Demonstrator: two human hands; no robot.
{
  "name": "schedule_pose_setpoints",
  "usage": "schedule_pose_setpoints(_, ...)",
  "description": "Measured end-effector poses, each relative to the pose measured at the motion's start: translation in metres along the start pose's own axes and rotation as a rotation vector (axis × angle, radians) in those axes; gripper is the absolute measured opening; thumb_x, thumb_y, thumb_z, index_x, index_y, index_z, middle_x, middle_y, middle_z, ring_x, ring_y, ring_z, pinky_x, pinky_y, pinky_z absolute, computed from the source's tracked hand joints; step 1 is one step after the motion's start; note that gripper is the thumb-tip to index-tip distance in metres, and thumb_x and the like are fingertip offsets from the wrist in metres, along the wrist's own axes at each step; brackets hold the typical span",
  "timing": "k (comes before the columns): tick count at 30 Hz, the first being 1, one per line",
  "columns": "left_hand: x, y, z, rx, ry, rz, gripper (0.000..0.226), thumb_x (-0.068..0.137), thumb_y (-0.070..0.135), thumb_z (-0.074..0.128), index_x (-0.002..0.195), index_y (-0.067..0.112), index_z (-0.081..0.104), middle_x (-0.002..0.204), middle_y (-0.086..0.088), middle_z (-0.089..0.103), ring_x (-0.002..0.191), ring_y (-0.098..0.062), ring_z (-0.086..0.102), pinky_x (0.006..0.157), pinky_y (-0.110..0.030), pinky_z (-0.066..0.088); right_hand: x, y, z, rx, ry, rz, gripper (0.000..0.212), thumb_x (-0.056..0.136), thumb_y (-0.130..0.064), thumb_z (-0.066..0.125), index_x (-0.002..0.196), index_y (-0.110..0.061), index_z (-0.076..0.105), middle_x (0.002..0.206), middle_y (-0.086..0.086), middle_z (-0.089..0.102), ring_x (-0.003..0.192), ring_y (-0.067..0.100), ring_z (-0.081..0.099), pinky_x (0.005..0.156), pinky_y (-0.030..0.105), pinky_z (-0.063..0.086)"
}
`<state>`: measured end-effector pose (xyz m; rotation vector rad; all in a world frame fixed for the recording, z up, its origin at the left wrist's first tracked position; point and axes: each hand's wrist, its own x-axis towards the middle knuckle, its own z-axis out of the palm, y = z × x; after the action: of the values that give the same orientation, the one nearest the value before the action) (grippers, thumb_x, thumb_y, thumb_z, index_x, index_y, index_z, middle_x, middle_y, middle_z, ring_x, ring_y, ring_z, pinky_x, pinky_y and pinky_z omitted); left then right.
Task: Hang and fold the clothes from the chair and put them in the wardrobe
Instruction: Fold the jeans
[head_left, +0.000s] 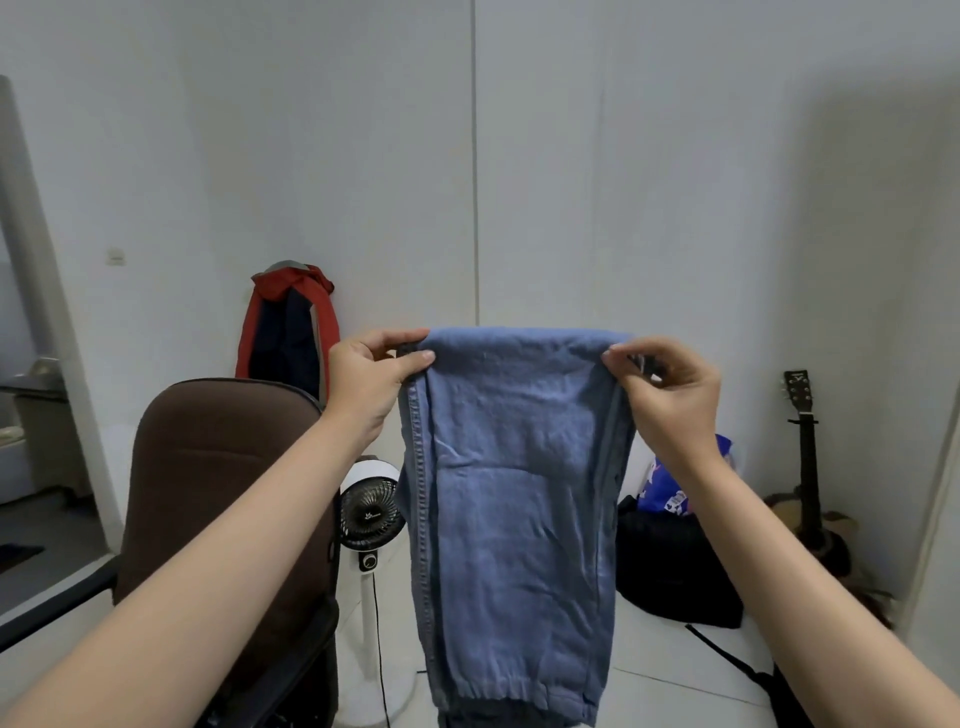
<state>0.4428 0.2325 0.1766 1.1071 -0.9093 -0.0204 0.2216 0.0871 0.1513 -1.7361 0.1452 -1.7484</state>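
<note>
I hold a pair of blue jeans (514, 509) up in the air in front of me, folded over at the top and hanging down to a cuffed hem. My left hand (371, 382) pinches the upper left corner. My right hand (667, 395) pinches the upper right corner. A brown chair (218, 478) stands low on the left, its backrest facing me. A red and navy jacket (288, 327) hangs against the white wall behind it. No wardrobe shows in this view.
A white standing fan (370, 512) sits between the chair and the jeans. A black bag (675, 566) with a blue packet (670, 486) lies on the floor to the right. A guitar (808, 467) leans in the right corner. A doorway opens at far left.
</note>
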Motion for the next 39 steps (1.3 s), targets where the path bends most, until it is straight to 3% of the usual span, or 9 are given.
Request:
schedule_pose_setpoints(4,0.006,-0.004,-0.009,-0.009,0.020,0.022,0.026,0.071,-0.008,0.073,0.085,0.014,0.070,0.084,0.001,0.070,0.083,-0.012,0.065,0.076,-0.021,0.053,0.005,-0.005,0.008,-0.104,-0.052,-0.097,0.045,0.087,0.000,0.056,0.080,-0.041,0.071,0.074,-0.011,0.066,0.056,0.004,0.047,0.052,0.015,0.037)
schedule_pose_setpoints(6,0.008,-0.003,-0.012,-0.054,0.029,0.030,0.027,0.072,-0.011,0.071,0.084,0.014,0.069,0.074,0.009,0.071,0.075,-0.005,0.065,0.075,-0.018,0.053,0.007,-0.011,0.013,-0.171,-0.130,-0.147,0.030,0.085,-0.011,0.062,0.098,-0.038,0.066,0.092,-0.009,0.066,0.071,0.002,0.055,0.063,0.017,0.044)
schedule_pose_setpoints(9,0.012,-0.003,-0.018,-0.086,0.039,0.052,0.027,0.073,-0.012,0.069,0.085,0.013,0.068,0.072,0.011,0.071,0.072,-0.001,0.065,0.072,-0.016,0.053,0.013,-0.019,0.019,-0.290,-0.247,-0.268,0.052,0.074,-0.012,0.079,0.117,-0.025,0.054,0.112,-0.009,0.060,0.103,-0.006,0.054,0.087,0.012,0.042)
schedule_pose_setpoints(14,0.019,-0.002,-0.033,-0.092,-0.067,0.067,0.038,0.075,-0.013,0.067,0.107,0.008,0.066,0.086,0.003,0.072,0.081,-0.004,0.067,0.075,-0.016,0.053,0.031,-0.025,0.031,-0.296,-0.203,-0.253,0.045,0.072,0.006,0.073,0.100,-0.026,0.059,0.093,-0.017,0.061,0.077,-0.007,0.053,0.071,0.005,0.037)
schedule_pose_setpoints(19,0.024,-0.012,-0.058,0.117,-0.064,0.043,0.052,0.072,0.005,0.076,0.120,0.012,0.058,0.072,-0.002,0.070,0.077,-0.015,0.065,0.088,-0.024,0.048,0.041,-0.033,0.045,-0.250,-0.210,-0.260,0.036,0.071,0.010,0.070,0.089,-0.022,0.065,0.086,-0.020,0.061,0.080,-0.007,0.057,0.074,0.005,0.038)
schedule_pose_setpoints(23,-0.012,-0.034,-0.058,-0.157,0.025,-0.086,0.039,0.070,0.023,0.080,0.103,0.019,0.061,0.100,-0.006,0.062,0.104,-0.020,0.058,0.097,-0.033,0.043,0.046,-0.036,0.054,-0.264,-0.250,-0.246,0.039,0.072,0.008,0.069,0.094,-0.024,0.065,0.090,-0.019,0.062,0.084,-0.008,0.057,0.077,0.006,0.040)
schedule_pose_setpoints(26,-0.046,-0.054,-0.051,-0.339,-0.197,-0.228,0.056,0.054,0.056,0.082,0.098,0.025,0.069,0.129,0.000,0.055,0.133,-0.022,0.040,0.113,-0.049,0.021,0.050,-0.038,0.054,-0.237,-0.246,-0.207,0.040,0.072,0.007,0.070,0.093,-0.028,0.065,0.092,-0.019,0.064,0.085,-0.008,0.058,0.078,0.007,0.042)
schedule_pose_setpoints(31,-0.065,-0.059,-0.027,-0.276,-0.453,-0.208,0.074,0.046,0.061,0.083,0.106,0.020,0.072,0.137,-0.002,0.052,0.126,-0.003,0.048,0.092,-0.012,0.041,0.058,-0.045,0.047,-0.135,-0.261,-0.118,0.041,0.071,0.002,0.075,0.087,-0.035,0.067,0.088,-0.017,0.066,0.084,-0.003,0.060,0.080,0.021,0.051)
schedule_pose_setpoints(39,-0.036,-0.047,-0.015,-0.231,-0.419,-0.214,0.056,0.044,0.049,0.089,0.092,0.023,0.077,0.101,-0.002,0.073,0.103,-0.014,0.065,0.084,-0.017,0.049,0.071,-0.054,0.025,0.095,-0.306,-0.053,0.040,0.072,0.005,0.074,0.082,-0.033,0.071,0.085,-0.009,0.067,0.084,0.010,0.063,0.073,0.028,0.056)
